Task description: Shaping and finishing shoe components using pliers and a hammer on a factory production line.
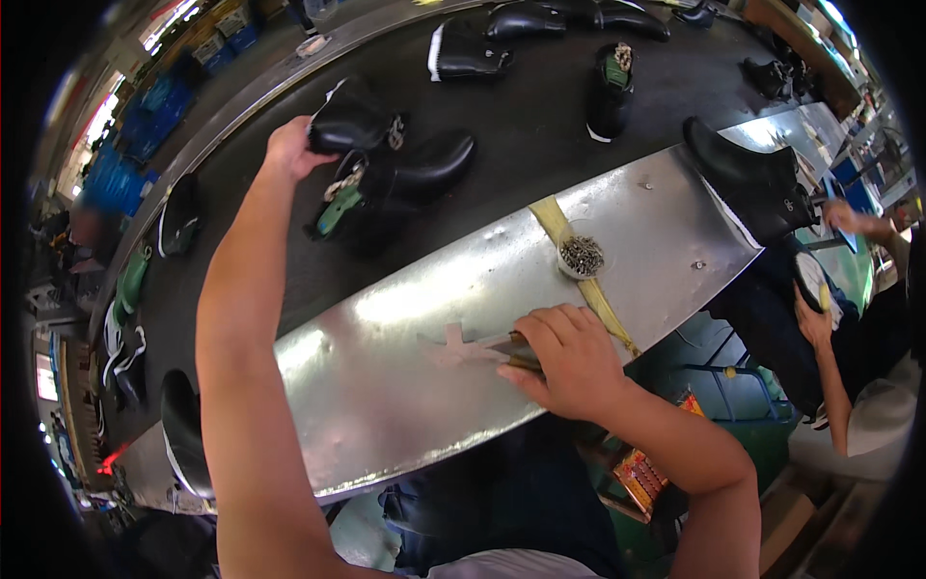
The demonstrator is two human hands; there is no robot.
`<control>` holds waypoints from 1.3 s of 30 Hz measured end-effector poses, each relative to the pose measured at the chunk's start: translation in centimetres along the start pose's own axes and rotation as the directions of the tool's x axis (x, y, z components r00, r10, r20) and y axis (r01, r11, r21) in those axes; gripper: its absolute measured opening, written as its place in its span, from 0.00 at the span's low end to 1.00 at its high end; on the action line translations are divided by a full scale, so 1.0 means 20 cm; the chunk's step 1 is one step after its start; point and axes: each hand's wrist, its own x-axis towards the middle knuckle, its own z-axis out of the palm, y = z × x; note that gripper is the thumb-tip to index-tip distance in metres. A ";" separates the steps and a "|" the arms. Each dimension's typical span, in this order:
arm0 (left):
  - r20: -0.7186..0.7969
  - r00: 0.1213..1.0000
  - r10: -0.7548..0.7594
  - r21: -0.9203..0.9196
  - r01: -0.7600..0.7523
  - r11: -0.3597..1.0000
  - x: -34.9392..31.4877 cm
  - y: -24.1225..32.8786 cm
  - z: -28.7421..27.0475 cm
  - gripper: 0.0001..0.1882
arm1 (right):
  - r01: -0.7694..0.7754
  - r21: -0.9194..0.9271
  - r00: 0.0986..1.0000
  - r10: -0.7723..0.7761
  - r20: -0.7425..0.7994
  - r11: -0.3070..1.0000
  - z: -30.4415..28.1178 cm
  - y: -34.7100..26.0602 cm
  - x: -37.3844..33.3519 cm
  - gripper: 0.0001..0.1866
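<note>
My left hand (292, 150) reaches far over the dark belt and grips a black boot (353, 118) by its edge. Just right of it lies another black boot (429, 169), with a green last (340, 209) showing at its opening. Above the shiny metal ledge, my right hand (569, 357) is closed around the handles of metal pincers (463, 347). Their pale head points left, and its outline blends into the metal. Beyond that hand, a round tub of small nails (582, 257) stands on a yellow strap (610, 314) across the ledge.
Several black boots lie along the belt (521, 135), one with a green last (617, 72). A tall black boot (748, 183) lies on the ledge's right end. A co-worker's hands (815, 323) hold a shoe at right. An orange-patterned box (641, 482) sits below the ledge.
</note>
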 end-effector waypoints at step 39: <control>0.044 0.860 0.508 0.558 -0.443 0.702 -2.33 0.00 -0.30 0.26 | -0.067 -0.085 0.995 0.061 -0.073 0.994 0.03 -0.03 -0.04 0.24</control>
